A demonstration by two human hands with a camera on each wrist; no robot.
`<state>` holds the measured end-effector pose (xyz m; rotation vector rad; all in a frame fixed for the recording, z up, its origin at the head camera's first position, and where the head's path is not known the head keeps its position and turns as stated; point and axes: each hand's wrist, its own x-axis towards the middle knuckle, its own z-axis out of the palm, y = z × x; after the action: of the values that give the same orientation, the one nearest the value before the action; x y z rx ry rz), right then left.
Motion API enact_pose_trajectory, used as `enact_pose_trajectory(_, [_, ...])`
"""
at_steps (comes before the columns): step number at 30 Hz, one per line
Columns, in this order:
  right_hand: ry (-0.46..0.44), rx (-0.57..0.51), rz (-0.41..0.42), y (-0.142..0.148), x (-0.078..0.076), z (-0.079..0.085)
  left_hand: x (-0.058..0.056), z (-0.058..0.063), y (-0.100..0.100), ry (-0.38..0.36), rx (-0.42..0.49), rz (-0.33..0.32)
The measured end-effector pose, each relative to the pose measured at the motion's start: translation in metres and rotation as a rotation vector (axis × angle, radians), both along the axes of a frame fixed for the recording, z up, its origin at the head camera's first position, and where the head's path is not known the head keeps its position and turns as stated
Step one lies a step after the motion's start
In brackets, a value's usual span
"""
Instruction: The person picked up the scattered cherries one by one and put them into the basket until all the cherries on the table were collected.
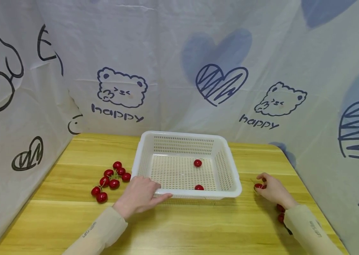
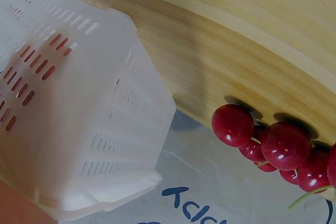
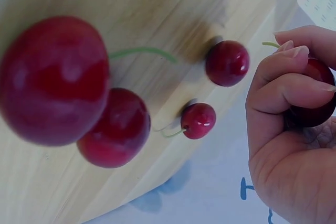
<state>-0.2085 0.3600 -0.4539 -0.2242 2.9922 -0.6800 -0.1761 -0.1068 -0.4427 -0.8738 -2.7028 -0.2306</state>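
Observation:
A white perforated plastic basket (image 1: 192,193) stands on the wooden table, with one cherry (image 1: 197,163) toward the back of its floor and another (image 1: 199,187) by the front wall. My left hand (image 1: 142,194) grips the basket's front left corner, thumb lying along the front rim. To the right of the basket, my right hand (image 1: 274,189) holds a dark red cherry (image 3: 313,111) within its curled fingers; a green stem pokes out by the fingertips. Several other cherries (image 3: 227,63) lie on the table near this hand, some partly covered by the sleeve in the head view.
A cluster of several cherries (image 1: 114,184) with green stems lies left of the basket. Printed white cloth (image 1: 169,71) hangs behind the table (image 1: 198,230) and along both sides. A dark thin strip (image 1: 288,229) shows beside the right sleeve.

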Motion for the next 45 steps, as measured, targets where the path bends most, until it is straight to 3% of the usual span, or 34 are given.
enact_pose_trajectory(9, [0.029,-0.026,-0.012,-0.010,-0.003,0.009,0.000,-0.001,0.000,-0.007,0.002,0.009])
enact_pose_trajectory(22, [0.001,-0.135,-0.025,-0.031,0.001,0.028,0.001,-0.001,0.000,-0.018,0.004,0.011])
enact_pose_trajectory(45, [0.172,-0.390,-0.057,-0.075,0.004,0.064,-0.001,-0.003,0.000,-0.004,-0.014,0.013])
